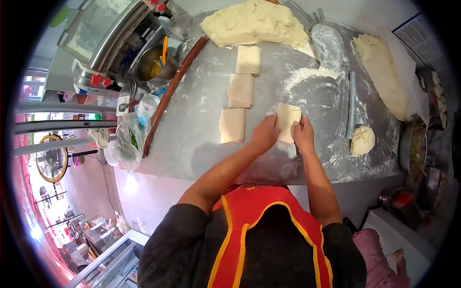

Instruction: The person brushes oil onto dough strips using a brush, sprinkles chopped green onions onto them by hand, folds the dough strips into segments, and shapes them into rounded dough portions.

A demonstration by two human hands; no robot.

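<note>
A folded rectangle of dough (pixel 289 120) lies on the floured grey worktop (pixel 201 105) in front of me. My left hand (pixel 266 133) grips its left edge, fingers closed and partly hidden. On the opposite edge, my right hand (pixel 304 135) pinches the same piece. To the left, three more folded pieces run in a column: a near one (pixel 232 126), a middle one (pixel 240 91) and a far one (pixel 248 61). Loose flour shows just below the held piece.
A large dough mass (pixel 254 24) lies at the back, another slab (pixel 384 77) at right. A brown rolling pin (pixel 175 96) flanks the left side; a thin grey rod (pixel 352 105) and a dough ball (pixel 362 140) sit right. A metal bowl (pixel 156 65) stands back left. Someone in pink (pixel 377 257) is lower right.
</note>
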